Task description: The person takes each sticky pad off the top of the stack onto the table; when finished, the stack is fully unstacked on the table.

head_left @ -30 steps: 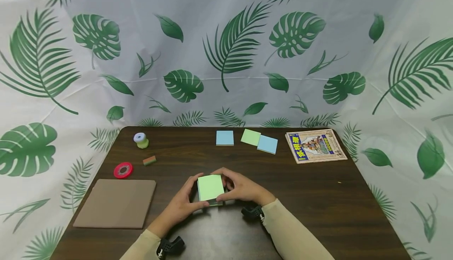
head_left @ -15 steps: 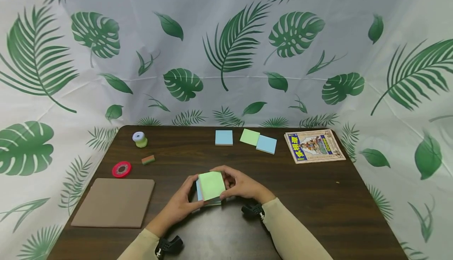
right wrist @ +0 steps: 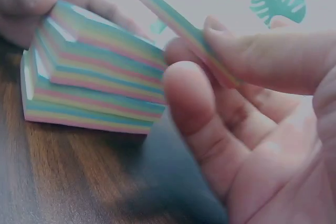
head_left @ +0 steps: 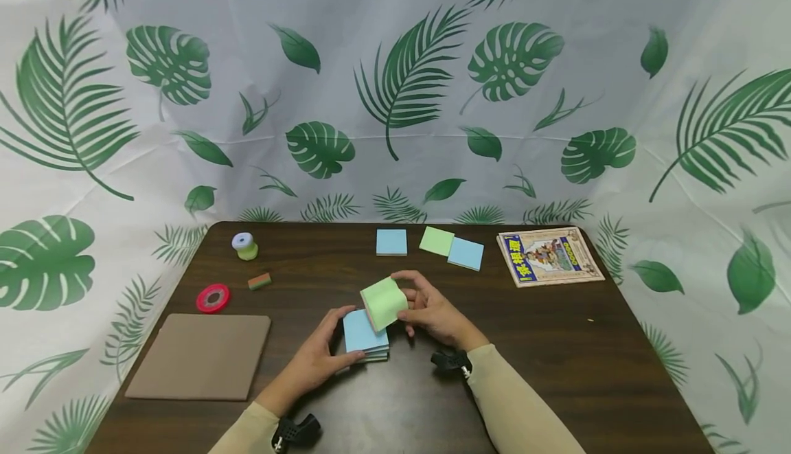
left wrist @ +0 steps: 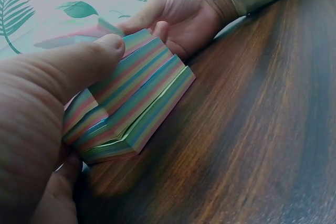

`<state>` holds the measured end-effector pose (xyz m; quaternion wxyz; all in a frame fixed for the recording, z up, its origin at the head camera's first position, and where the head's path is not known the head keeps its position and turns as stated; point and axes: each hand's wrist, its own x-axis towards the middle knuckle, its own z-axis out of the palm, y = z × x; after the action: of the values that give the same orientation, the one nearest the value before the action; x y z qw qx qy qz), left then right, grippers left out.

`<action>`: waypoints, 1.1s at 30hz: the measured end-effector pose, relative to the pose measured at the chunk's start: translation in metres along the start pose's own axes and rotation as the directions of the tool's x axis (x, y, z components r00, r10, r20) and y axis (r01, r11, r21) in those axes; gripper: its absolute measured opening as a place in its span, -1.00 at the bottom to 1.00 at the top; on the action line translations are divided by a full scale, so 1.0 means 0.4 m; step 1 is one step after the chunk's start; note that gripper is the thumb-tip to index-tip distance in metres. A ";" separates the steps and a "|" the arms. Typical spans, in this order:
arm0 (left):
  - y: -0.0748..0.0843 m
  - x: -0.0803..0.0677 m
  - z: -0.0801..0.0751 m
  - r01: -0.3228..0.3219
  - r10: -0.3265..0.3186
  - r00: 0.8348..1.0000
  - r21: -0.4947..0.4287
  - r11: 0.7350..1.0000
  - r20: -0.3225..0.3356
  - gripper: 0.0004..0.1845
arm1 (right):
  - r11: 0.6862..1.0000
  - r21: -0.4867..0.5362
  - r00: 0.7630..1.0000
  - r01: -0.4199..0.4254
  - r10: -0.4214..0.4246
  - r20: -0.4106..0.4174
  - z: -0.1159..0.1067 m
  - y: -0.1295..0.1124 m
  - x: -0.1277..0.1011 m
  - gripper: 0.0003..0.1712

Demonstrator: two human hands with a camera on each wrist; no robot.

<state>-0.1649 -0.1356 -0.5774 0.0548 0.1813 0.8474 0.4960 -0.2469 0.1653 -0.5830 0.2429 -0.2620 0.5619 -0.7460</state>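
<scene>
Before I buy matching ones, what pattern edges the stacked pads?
Stacked pads: pink, yellow, blue and green stripes; right wrist view best.

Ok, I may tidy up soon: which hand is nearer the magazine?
Right. The right hand, holding a green pad, is left of the magazine; the left hand, gripping the pad stack, is farther left.

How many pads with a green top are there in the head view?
2. The right hand pinches one green-topped pad; another lies between two blue-topped pads near the far edge of the table. The stack that the left hand grips may hide more.
</scene>
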 end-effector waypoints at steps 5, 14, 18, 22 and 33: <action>0.003 0.000 0.003 0.021 -0.021 1.000 -0.012 1.000 0.002 -0.01 | 0.999 -0.033 0.992 0.020 -0.024 -0.124 -0.008 0.006 0.001 -0.62; 0.000 -0.001 0.004 -0.020 0.020 1.000 0.008 1.000 -0.015 -0.02 | 0.981 -0.176 0.940 0.085 -0.137 -0.311 -0.025 0.010 0.025 -0.55; -0.002 -0.002 0.001 -0.023 0.023 1.000 0.015 1.000 -0.014 -0.02 | 0.976 -0.199 0.915 0.090 -0.160 -0.371 -0.032 0.012 0.042 -0.61; 0.000 -0.005 -0.002 -0.007 0.007 1.000 0.021 1.000 -0.012 -0.01 | 0.973 -0.223 0.906 0.054 -0.142 -0.399 -0.038 0.012 0.063 -0.63; 0.003 -0.004 -0.004 -0.001 0.001 1.000 0.012 1.000 -0.006 0.01 | 0.761 -0.629 0.916 -0.158 -0.125 -0.381 -0.036 0.006 0.078 -0.57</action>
<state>-0.1634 -0.1370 -0.5757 0.0508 0.1807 0.8504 0.4914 -0.2795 0.1544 -0.5848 0.0238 -0.1661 0.8245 -0.5405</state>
